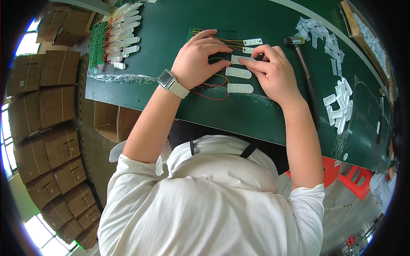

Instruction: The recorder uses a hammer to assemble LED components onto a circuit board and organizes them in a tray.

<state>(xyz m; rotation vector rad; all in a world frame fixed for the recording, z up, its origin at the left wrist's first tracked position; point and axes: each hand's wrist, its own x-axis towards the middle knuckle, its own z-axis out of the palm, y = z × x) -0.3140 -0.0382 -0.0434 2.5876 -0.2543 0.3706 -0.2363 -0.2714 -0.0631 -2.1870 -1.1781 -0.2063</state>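
Over a green work table, both my hands meet at a small white plastic housing (236,59) with wires at its left end. My left hand (197,57) has thumb and forefinger closed about that wired end. The fingertips of my right hand (273,70) are pinched on its right part and partly hide it. Just nearer lie two white round-ended housings, one (238,73) above the other (240,88), with red and yellow wires (212,98). Beyond my fingers lie a small white board (252,42) with dark holes and another like it. A green circuit board (193,33) shows partly behind my left hand.
At the far left, wired white pieces (128,40) lie on green circuit boards (98,45). A hammer (304,64) lies right of my right hand. Translucent strips (318,32) and white plastic housings (340,104) are heaped beyond it. Cardboard boxes (60,68) stack at left.
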